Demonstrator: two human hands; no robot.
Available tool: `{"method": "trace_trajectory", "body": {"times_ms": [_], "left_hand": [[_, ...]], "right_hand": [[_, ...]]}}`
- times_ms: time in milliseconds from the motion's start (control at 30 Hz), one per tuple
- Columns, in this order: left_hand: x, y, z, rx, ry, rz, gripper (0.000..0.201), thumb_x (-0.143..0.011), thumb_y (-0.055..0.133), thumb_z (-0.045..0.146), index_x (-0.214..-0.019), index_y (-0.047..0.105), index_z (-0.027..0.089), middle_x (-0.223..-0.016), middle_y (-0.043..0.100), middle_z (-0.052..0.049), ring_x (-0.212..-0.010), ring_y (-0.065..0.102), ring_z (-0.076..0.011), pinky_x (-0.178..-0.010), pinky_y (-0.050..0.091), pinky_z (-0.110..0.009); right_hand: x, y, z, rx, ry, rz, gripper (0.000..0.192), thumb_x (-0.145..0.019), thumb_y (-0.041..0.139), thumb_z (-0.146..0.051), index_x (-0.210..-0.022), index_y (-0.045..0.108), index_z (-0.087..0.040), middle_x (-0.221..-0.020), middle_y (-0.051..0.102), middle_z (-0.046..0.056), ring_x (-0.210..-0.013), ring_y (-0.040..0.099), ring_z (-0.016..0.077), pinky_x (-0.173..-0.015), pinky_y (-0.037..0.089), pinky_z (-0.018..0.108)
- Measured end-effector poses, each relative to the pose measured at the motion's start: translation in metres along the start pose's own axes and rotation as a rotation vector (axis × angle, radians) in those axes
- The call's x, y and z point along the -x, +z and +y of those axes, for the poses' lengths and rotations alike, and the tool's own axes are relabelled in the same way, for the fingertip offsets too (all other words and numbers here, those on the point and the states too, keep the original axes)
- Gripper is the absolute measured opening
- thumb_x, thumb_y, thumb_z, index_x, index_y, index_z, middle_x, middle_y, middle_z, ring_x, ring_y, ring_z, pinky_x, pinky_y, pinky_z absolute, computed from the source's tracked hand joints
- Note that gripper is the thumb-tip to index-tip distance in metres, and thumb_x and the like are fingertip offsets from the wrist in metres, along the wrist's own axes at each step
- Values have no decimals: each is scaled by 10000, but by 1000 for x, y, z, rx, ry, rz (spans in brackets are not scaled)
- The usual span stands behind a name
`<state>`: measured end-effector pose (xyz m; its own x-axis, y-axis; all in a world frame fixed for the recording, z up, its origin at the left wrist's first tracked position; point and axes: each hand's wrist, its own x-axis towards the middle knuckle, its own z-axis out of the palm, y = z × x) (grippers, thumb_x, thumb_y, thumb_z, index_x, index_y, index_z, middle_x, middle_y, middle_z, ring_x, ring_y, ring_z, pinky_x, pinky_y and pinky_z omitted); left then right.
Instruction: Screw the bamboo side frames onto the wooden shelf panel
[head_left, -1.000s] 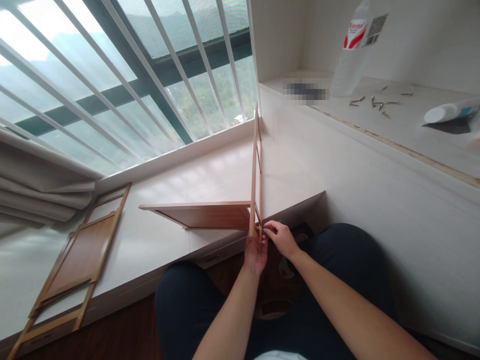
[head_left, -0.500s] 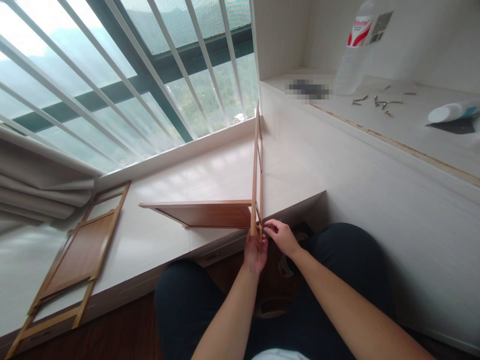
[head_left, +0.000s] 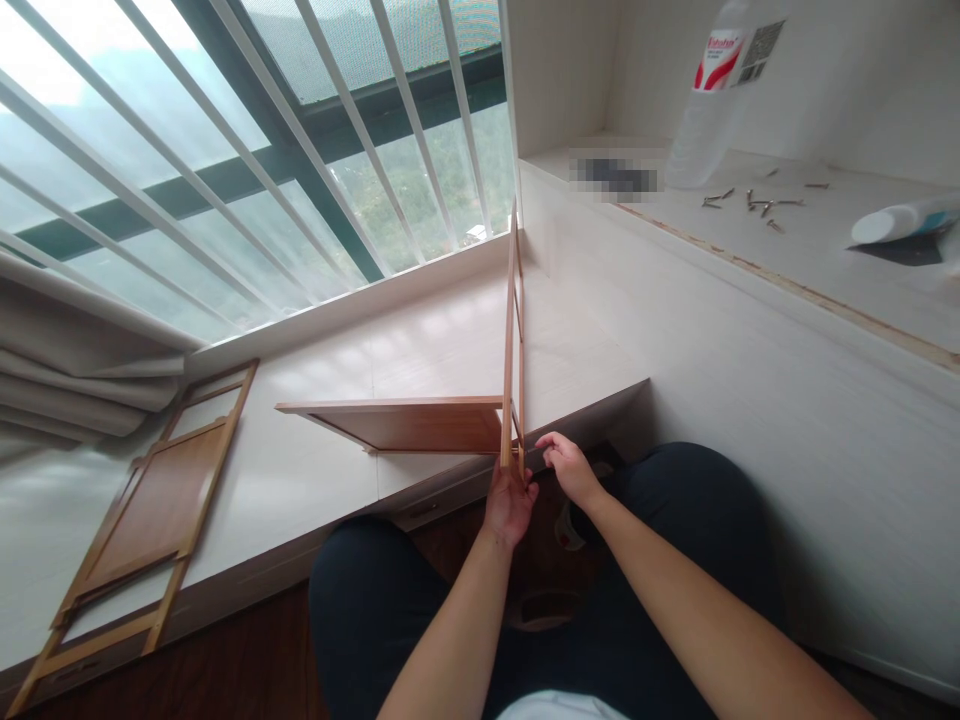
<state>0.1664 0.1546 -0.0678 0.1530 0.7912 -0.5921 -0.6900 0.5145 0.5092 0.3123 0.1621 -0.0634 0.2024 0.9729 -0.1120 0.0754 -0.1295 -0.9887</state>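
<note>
My left hand [head_left: 511, 505] grips the near end of a narrow wooden frame [head_left: 509, 350], which stands on edge and runs away from me towards the window. A brown wooden panel [head_left: 420, 428] joins the frame near that end and reaches out to the left, also upright. Just right of the frame, my right hand [head_left: 571, 468] hovers with its fingers curled, apart from the wood. Whether something small sits between its fingertips is too small to tell.
A second wooden frame with a panel [head_left: 154, 500] lies at the left on the white ledge [head_left: 300, 480]. Several screws [head_left: 766, 205], a plastic bottle [head_left: 705, 120] and a white tube [head_left: 900, 220] are on the right shelf. A grey curtain [head_left: 90, 370] hangs by the barred window.
My right hand has drawn back slightly to the right, away from the frame's end. My left hand keeps its grip, and the frame stays in place.
</note>
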Motion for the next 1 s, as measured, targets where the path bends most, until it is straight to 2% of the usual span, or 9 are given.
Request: {"method": "trace_trajectory", "body": {"times_ms": [133, 233, 367, 433, 533, 767, 867, 1000], "left_hand": [[3, -10, -5, -40, -23, -36, 350, -847, 773, 303, -1172, 644, 313, -1239, 678, -1, -749, 631, -87, -600, 468, -211], [13, -16, -12, -179, -110, -38, 389, -801, 812, 343, -1154, 669, 262, -1122, 691, -13, -671, 600, -72, -559, 449, -206], [33, -22, -25, -447, -187, -197, 434, -748, 834, 487, -1007, 674, 177, -915, 681, -22, -613, 590, -84, -504, 421, -199], [41, -24, -30, -549, -146, -234, 452, -721, 836, 516, -955, 643, 181, -855, 668, -5, -595, 592, -94, -479, 409, -196], [47, -26, -34, -678, -27, -224, 438, -723, 811, 521, -927, 615, 186, -769, 631, 20, -583, 588, -106, -469, 407, -198], [52, -24, -34, -802, 216, -223, 232, -804, 688, 397, -862, 604, 189, -686, 583, 29, -555, 544, -115, -486, 394, -217], [55, -23, -35, -874, 277, -227, 163, -826, 651, 345, -844, 618, 186, -728, 604, 11, -597, 539, -118, -527, 412, -223], [56, -22, -36, -954, 286, -203, 159, -853, 623, 348, -826, 605, 193, -731, 603, 8, -599, 519, -119, -552, 418, -231]], "right_hand": [[3, 4, 2, -116, 64, 32, 195, -713, 462, -268, -845, 596, -216, -614, 538, -26, -606, 498, 168, -594, 390, 285], [14, 11, 2, -220, 131, 76, 177, -705, 451, -269, -853, 538, -225, -610, 545, -19, -550, 467, 153, -524, 359, 268], [34, 21, 0, -342, 208, 121, 217, -671, 456, -267, -882, 499, -234, -647, 592, -17, -506, 430, 133, -467, 315, 250], [40, 25, -1, -386, 230, 141, 227, -662, 465, -267, -885, 491, -237, -656, 604, -25, -508, 422, 126, -471, 309, 241], [45, 30, -3, -428, 245, 157, 221, -652, 486, -263, -871, 497, -235, -658, 628, -31, -521, 425, 117, -501, 327, 233], [56, 37, -3, -441, 269, 141, 279, -639, 526, -244, -912, 573, -216, -717, 706, 10, -544, 524, 141, -508, 373, 248], [63, 37, -1, -436, 255, 154, 319, -647, 527, -241, -960, 581, -215, -807, 744, 33, -598, 574, 151, -534, 414, 252], [66, 36, 1, -417, 232, 156, 320, -666, 527, -253, -982, 564, -225, -973, 782, 74, -623, 589, 143, -576, 473, 262]]}}
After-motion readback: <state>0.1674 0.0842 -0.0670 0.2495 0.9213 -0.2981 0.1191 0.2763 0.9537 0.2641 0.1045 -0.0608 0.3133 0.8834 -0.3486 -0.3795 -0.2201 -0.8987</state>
